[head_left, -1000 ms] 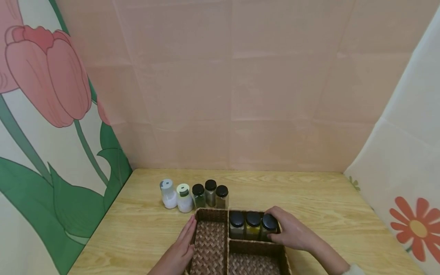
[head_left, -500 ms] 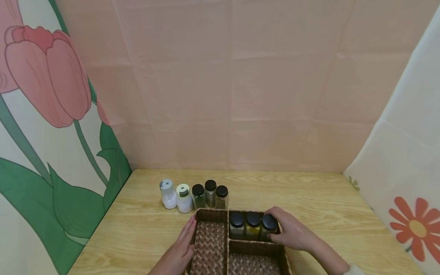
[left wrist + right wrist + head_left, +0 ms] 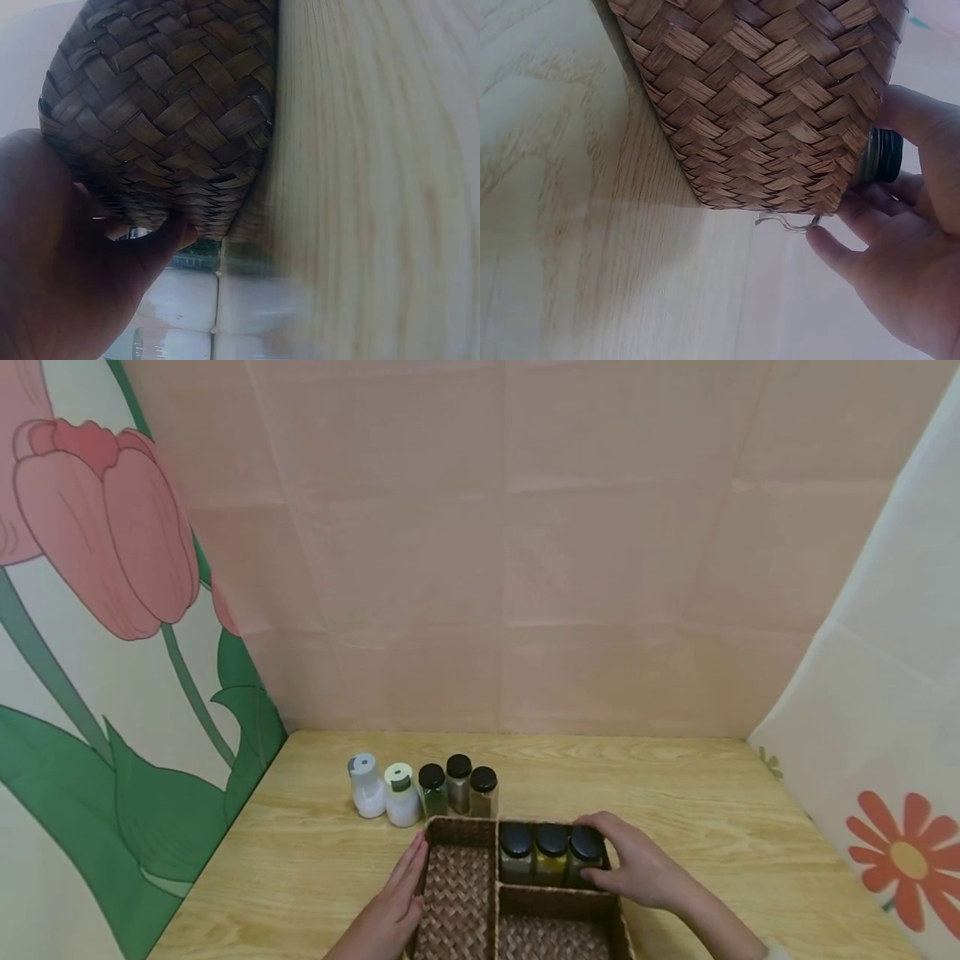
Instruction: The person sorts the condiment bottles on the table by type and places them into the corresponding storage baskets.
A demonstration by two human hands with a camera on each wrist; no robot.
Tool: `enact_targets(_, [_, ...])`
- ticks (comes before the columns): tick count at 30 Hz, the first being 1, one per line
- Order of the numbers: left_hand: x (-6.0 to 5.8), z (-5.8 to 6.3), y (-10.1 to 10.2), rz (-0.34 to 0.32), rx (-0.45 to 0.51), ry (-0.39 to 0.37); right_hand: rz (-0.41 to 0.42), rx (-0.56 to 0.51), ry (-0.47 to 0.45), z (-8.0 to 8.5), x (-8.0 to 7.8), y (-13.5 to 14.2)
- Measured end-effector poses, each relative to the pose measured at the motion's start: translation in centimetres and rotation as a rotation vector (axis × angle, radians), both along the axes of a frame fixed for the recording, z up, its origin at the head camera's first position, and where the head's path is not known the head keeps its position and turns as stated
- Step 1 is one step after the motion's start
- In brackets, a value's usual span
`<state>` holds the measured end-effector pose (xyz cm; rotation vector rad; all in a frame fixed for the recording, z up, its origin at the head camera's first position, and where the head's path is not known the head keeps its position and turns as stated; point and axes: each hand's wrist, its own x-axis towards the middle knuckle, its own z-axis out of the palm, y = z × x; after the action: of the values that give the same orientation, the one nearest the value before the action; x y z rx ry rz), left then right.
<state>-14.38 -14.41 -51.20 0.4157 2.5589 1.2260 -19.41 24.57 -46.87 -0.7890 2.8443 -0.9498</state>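
Observation:
A brown woven basket (image 3: 558,891) with three compartments stands at the table's front. Three spice jars with black lids stand in a row in its back right compartment. My right hand (image 3: 637,866) holds the rightmost spice jar (image 3: 586,845), thumb in front and fingers behind at the corner. In the right wrist view, that jar's dark lid (image 3: 889,155) shows between thumb and fingers above the woven wall (image 3: 765,97). My left hand (image 3: 392,900) rests with straight fingers along the basket's left side. The left wrist view shows this hand (image 3: 82,270) against the woven corner.
Behind the basket, at left, stand a grey-topped shaker (image 3: 367,787), a pale yellow-topped shaker (image 3: 402,797) and three black-lidded jars (image 3: 459,781). They sit on a wood-grain table (image 3: 637,777). A pink cloth (image 3: 502,568) hangs at the back; floral cloths flank the table.

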Motion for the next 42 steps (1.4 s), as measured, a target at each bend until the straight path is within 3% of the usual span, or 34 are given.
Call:
enact_targets(9, [0.1, 0.1, -0.1, 0.011, -0.003, -0.017, -0.031, -0.044, 0.032, 0.3, 0.9, 0.0])
enact_targets(25, [0.1, 0.0, 0.0, 0.024, -0.018, -0.009, -0.094, -0.021, 0.141, 0.2, 2.1, -0.1])
enact_targets(32, [0.1, 0.0, 0.0, 0.023, -0.024, 0.032, -0.064, -0.023, 0.186, 1.2, 1.3, -0.7])
enact_targets(42, [0.1, 0.1, 0.0, 0.015, -0.010, 0.015, -0.018, -0.011, 0.161, 2.4, -0.2, -1.8])
